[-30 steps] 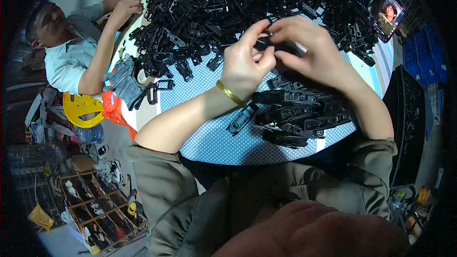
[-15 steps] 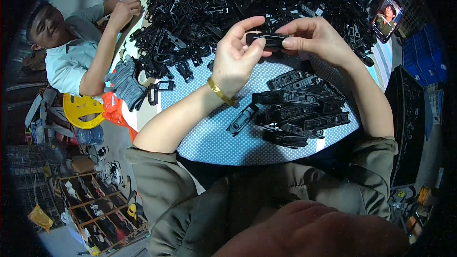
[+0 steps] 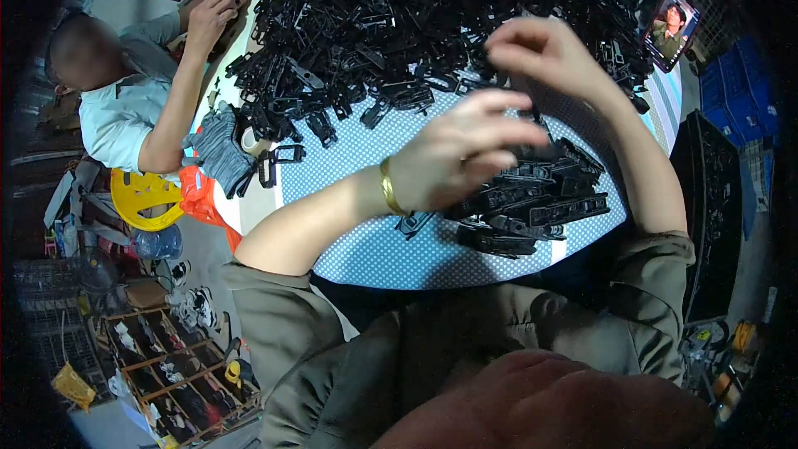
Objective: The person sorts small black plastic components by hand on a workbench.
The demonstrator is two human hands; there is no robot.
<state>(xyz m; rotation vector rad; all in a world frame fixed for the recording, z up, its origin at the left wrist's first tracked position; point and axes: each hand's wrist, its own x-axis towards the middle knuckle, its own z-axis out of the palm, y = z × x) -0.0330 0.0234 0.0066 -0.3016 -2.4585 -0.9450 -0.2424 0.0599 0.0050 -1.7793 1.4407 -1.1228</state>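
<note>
My left hand, with a gold bracelet at its wrist, is smeared by motion. Its fingers look spread over a stack of black plastic parts, and I make out nothing held in them. Farther back, my right hand hovers at the near edge of a large heap of similar black parts. Its thumb and fingers are curved but apart, with no part visible between them. A single black part lies partly hidden under my left wrist.
Across the left side of the table, a co-worker's hands meet near the heap. A grey glove, a tape roll and an orange bag lie at the left edge. A lit phone stands at the right; blue crates are beyond.
The black part that both hands held is no longer visible between them. My left hand has swung nearer and right, over the stack; my right hand has risen slightly away.
</note>
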